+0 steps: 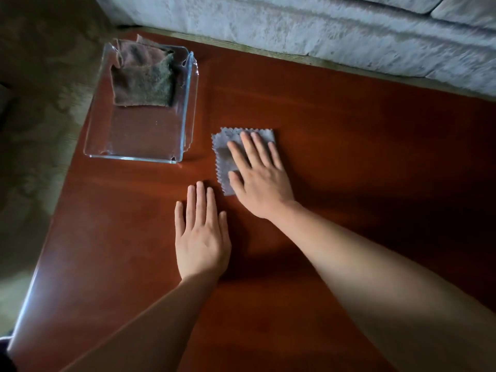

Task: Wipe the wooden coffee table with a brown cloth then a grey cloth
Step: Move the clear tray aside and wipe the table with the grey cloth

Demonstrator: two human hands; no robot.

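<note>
Hands (201,237) flat, grey cloth (226,162) lengthwise away

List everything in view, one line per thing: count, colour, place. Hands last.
coffee table: one, reddish-brown wood, fills most of the view
glass dish: one, clear, table's far left corner
brown cloth: one, brown, in the dish's far end
grey cloth: one, grey, zigzag edges, on the table right of the dish
sofa: one, pale grey, beyond the table
floor: one, olive, patterned, left of the table
left hand: one, flat on bare table
right hand: one, flat on the grey cloth
</note>
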